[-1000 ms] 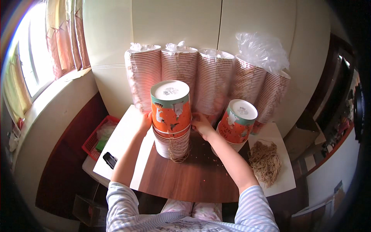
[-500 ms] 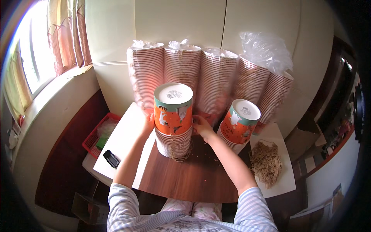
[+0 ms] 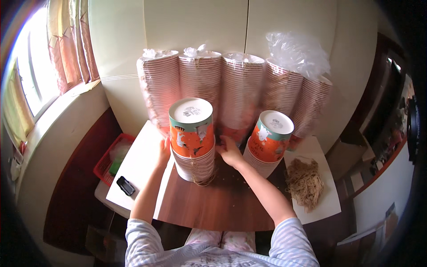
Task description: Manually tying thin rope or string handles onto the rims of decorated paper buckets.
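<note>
An upside-down stack of paper buckets (image 3: 192,141) stands before me on the brown board, its white base upward, orange and green printed wall on top and white rims below. Brown twine (image 3: 205,171) runs around its lower rims, with loose loops hanging at the front right. My left hand (image 3: 163,150) is closed beside the stack's left wall. On the right side my right hand (image 3: 229,152) has its fingers curled in close to the wall. Whatever the fingertips hold is too small or hidden to make out. A second, shorter bucket stack (image 3: 269,141) stands right of my right hand.
Tall bagged bucket stacks (image 3: 200,80) line the back wall. A heap of loose twine (image 3: 305,182) lies on the white table's right side. At left are a black plastic object (image 3: 126,186) and a red basket (image 3: 103,165) with bags in it.
The view has shifted slightly. Both hands sit a little lower along the stack's sides, and my right hand is slightly farther from it. The stacks stay in place.
</note>
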Demonstrator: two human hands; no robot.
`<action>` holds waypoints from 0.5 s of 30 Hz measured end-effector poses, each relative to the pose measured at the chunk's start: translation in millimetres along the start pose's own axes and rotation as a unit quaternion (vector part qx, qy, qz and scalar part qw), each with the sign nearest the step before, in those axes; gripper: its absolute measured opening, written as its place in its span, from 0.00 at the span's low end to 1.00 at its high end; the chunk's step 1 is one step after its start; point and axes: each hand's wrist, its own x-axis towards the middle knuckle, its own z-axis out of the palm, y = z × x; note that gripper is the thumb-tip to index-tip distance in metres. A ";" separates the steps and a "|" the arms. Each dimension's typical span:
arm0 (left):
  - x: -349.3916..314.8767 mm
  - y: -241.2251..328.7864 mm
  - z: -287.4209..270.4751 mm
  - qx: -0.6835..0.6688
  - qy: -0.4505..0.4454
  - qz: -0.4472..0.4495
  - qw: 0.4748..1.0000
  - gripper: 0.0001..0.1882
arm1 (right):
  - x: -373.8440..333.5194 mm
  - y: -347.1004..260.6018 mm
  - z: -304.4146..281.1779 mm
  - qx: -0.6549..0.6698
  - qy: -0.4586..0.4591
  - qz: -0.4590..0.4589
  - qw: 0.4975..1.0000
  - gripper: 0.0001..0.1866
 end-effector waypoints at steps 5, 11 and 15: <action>-78.5 15.6 -20.4 -0.014 -0.025 -0.101 0.995 0.17 | -47.9 -76.5 -88.9 -0.397 0.162 -0.288 0.857 0.19; -169.7 24.7 -8.5 -0.058 -0.146 -0.125 0.980 0.14 | -51.6 -48.8 -170.3 -0.479 0.219 -0.236 0.816 0.18; -201.7 33.6 13.7 -0.027 -0.192 -0.109 0.975 0.15 | -39.5 -42.7 -176.2 -0.353 0.220 -0.206 0.886 0.09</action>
